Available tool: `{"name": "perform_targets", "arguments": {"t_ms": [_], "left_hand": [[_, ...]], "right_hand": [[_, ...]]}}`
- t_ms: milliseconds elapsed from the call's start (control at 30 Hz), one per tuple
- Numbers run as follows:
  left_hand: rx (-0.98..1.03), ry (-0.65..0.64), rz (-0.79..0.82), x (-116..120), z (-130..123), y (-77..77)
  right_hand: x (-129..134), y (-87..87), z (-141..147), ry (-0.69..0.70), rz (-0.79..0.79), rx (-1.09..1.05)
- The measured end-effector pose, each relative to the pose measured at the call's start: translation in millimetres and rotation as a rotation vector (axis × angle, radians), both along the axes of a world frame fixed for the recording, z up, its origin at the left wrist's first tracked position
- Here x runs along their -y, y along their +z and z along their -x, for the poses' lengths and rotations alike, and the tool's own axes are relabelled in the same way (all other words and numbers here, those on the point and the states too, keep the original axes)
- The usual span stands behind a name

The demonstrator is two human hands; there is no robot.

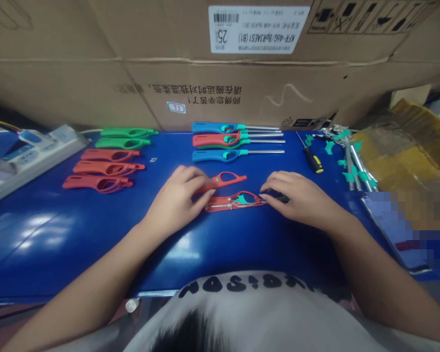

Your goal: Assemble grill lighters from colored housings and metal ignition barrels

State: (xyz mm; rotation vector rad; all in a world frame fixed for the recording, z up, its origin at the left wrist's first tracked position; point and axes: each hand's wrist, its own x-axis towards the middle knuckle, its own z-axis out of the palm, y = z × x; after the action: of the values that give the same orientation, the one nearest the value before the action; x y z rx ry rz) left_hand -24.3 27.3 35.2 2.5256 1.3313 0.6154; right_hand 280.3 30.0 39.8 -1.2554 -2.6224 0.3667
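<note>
On the blue table in front of me lies an opened red lighter handle half (223, 207), with a rod-like part and a teal trigger (245, 198) inside. Just behind it is a matching red cover half (229, 179), its near end partly under my fingers. My left hand (183, 195) is closed at the left end of the opened half, thumb against it. At the other end, the thumb and fingertips of my right hand (300, 198) come together around the handle's tip. A thin dark piece shows between those fingers, too small to name.
Several assembled lighters (220, 155) lie at the back. Red handle shells (95, 183) and green shells (122, 143) rest at left, near a power strip (58, 139). At right are a screwdriver (313, 159), metal tubes with teal triggers (355, 161) and a taped carton (399, 146). A large cardboard box (113, 93) stands behind.
</note>
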Motion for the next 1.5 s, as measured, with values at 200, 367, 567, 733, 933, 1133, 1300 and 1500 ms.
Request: {"name": "perform_targets", "arguments": {"t_ms": [200, 367, 567, 733, 933, 1133, 1300, 1500], "left_hand": [[-0.034, -0.132, 0.164, 11.5, -2.4, 12.5], [-0.022, -0.165, 0.306, 9.2, -0.9, 9.6], [0.173, -0.065, 0.431, 8.4, -3.3, 2.5], [0.14, -0.052, 0.434, 10.3, -3.8, 7.6], [0.133, -0.013, 0.493, 10.1, -1.6, 10.7], [0.193, -0.004, 0.486, 12.7, -5.9, 5.0], [0.114, -0.092, 0.327, 17.6, -12.6, 1.2], [0.201, -0.054, 0.357, 19.7, -14.7, -3.4]], "right_hand": [[-4.7, 1.0, -9.1, 0.05, 0.132, -0.012], [-7.8, -4.7, -8.8, 0.083, 0.183, -0.058], [-7.1, -2.8, -5.7, 0.074, 0.232, -0.128], [-7.6, -2.6, -6.6, 0.044, 0.272, -0.141], [-8.5, -3.4, -7.4, 0.039, 0.293, -0.155], [-8.2, -1.6, -9.0, 0.011, 0.302, -0.166], [-8.1, -2.0, -7.9, 0.02, 0.309, -0.139], [-8.1, -1.0, -5.1, 0.01, 0.324, -0.145]]}}
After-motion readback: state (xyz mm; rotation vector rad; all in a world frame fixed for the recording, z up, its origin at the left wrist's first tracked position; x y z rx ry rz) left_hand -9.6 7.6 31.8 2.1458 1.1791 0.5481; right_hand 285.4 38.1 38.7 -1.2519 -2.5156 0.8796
